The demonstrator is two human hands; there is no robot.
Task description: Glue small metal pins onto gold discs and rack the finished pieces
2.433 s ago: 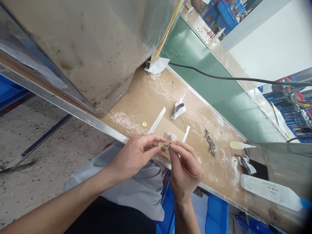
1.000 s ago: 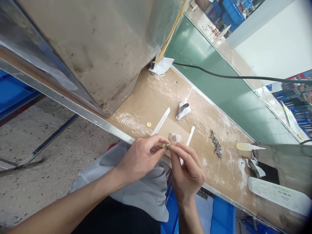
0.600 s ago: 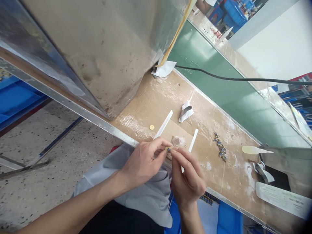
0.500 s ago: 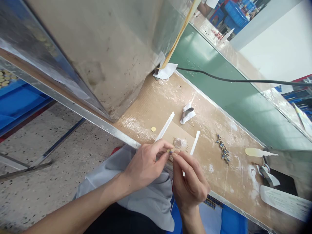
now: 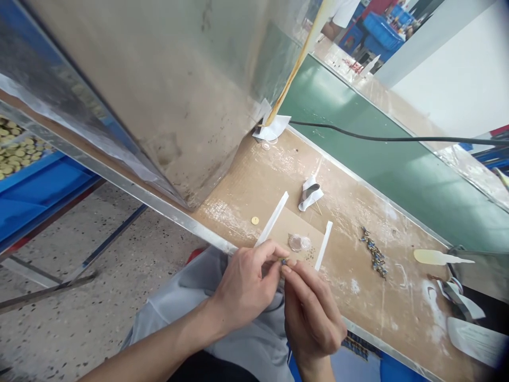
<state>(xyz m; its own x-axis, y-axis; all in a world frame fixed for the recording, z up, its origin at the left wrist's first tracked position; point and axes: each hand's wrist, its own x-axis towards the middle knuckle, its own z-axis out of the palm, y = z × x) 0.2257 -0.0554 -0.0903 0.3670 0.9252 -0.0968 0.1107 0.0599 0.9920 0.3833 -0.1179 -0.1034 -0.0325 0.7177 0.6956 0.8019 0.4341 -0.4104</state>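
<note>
My left hand (image 5: pixel 250 284) and my right hand (image 5: pixel 314 307) meet at the fingertips over the bench's near edge. Both are closed in a pinch around a small blue-and-gold piece (image 5: pixel 283 261), mostly hidden by the fingers. Just beyond them sits a small clear round dish (image 5: pixel 299 242), with tiny specks (image 5: pixel 311 253) beside it on a brown card between two white tape strips (image 5: pixel 273 217). A round yellow disc (image 5: pixel 255 220) lies left of the strips. Farther right is a pile of small blue-and-gold pieces (image 5: pixel 374 252).
A large clear-sided box (image 5: pixel 191 95) stands on the left of the bench (image 5: pixel 350 212). Tape with a dark band (image 5: pixel 310 194) lies farther back. A yellowish squeeze bottle (image 5: pixel 433 257) lies right. Blue bins (image 5: pixel 51 196) flank the bench; a black cable (image 5: pixel 358 132) crosses behind.
The camera view has shifted slightly, so the bench and bins appear displaced. Both hands stay together at the small piece, with only slight finger movement.
</note>
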